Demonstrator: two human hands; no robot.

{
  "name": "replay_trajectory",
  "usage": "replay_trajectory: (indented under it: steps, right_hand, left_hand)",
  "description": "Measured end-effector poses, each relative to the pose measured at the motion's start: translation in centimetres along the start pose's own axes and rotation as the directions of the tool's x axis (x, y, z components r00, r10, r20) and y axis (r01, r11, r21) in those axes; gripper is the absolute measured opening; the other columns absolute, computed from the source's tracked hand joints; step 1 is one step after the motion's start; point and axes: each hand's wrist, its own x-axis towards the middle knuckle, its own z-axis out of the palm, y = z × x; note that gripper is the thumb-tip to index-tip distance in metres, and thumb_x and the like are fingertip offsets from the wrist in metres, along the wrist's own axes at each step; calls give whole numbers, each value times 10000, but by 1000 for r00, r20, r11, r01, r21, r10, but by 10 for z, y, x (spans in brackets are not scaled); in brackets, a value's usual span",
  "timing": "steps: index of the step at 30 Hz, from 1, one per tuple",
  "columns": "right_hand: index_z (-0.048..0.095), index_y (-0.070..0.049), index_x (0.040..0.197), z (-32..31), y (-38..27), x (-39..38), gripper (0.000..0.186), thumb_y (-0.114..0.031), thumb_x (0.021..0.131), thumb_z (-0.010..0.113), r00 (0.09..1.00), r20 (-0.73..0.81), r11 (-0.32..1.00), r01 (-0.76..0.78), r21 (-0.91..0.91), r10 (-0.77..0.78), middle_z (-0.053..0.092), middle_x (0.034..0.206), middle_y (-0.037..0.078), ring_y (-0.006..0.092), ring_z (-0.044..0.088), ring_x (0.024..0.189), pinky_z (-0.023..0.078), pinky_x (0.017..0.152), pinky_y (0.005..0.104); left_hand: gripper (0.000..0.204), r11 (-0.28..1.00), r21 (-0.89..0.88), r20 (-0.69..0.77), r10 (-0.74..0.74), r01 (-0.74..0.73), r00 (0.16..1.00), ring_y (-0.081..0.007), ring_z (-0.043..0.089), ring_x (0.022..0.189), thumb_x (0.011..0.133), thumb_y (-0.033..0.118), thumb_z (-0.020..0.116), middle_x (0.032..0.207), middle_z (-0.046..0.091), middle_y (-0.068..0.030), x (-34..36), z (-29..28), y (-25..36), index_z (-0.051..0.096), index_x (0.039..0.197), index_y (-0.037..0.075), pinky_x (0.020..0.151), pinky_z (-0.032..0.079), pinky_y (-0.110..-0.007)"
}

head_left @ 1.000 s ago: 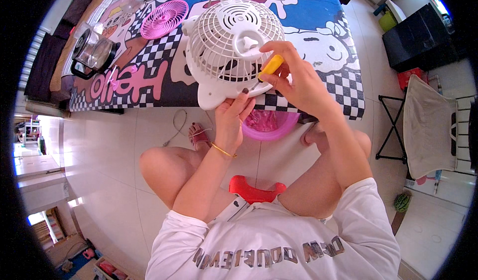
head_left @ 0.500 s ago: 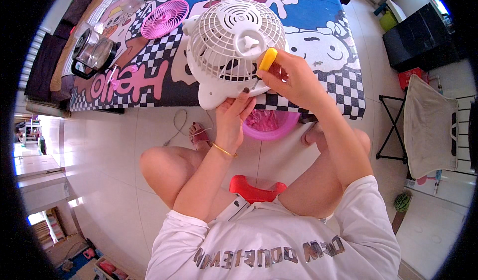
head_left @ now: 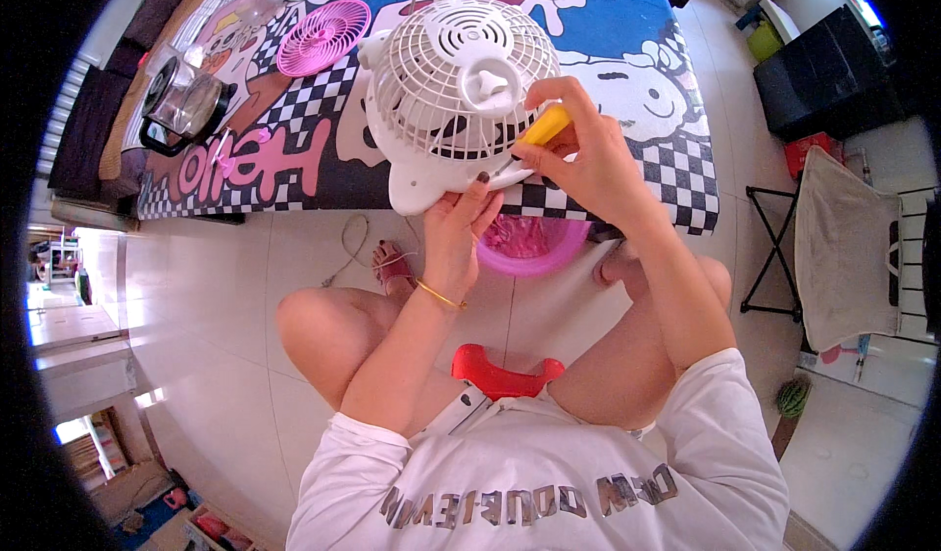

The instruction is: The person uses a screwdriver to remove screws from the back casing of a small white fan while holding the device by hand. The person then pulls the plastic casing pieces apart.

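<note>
A white fan housing point(head_left: 412, 100) with a round slatted grille and a knob lies near the front edge of the table. My left hand point(head_left: 455, 232) is closed on its front rim, thumb on top and fingers under. In my right hand point(head_left: 600, 164) is a screwdriver point(head_left: 546, 125) with a yellow handle, pinched between thumb and fingers. Its thin shaft slants down and left to the rim, just right of my left thumb. The contact at its tip is too small to make out.
A pink fan grille point(head_left: 324, 38) and a clear jug point(head_left: 189, 110) with a black handle sit left on the patterned tablecloth point(head_left: 304, 125). Below the table edge stands a pink basin point(head_left: 549, 252). Between my legs is a red stool point(head_left: 505, 379). A folding chair point(head_left: 845, 257) stands at right.
The screwdriver's handle has tilted over to the right and lower. My right hand has turned with it, its fingers more extended. My left hand and the fan housing have barely shifted.
</note>
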Motion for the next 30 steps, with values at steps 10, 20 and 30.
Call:
replay_trajectory:
  steps: [10, 20, 30]
  right_hand:
    - [417, -77, 947, 5, -1, 1, 270, -96, 775, 625, 984, -3, 970, 174, -173, -177, 585, 730, 155, 341, 603, 682, 464, 582, 364]
    - [404, -75, 924, 2, -3, 3, 308, -203, 774, 640, 996, 9, 960, 92, -266, -93, 589, 726, 160, 351, 605, 701, 460, 559, 411]
    - [492, -82, 908, -15, -19, 20, 135, -210, 867, 508, 902, 177, 644, 409, -646, -395, 563, 833, 84, 262, 576, 680, 455, 604, 378]
  left_hand:
    - [249, 1000, 7, -2, -2, 2, 1000, -132, 576, 929, 851, 80, 580, 1050, 573, -58, 0, 1, 2, 526, 1088, 24, 822, 503, -257]
    - [273, 999, 42, 15, 20, -21, 1000, -194, 577, 994, 844, 102, 583, 1078, 569, -63, 1, -1, 0, 506, 1098, 37, 878, 495, -324]
    - [244, 1000, 7, 6, -3, 3, 1000, -131, 580, 915, 836, 74, 595, 1034, 579, -54, 2, -1, 2, 540, 1070, 26, 817, 510, -253]
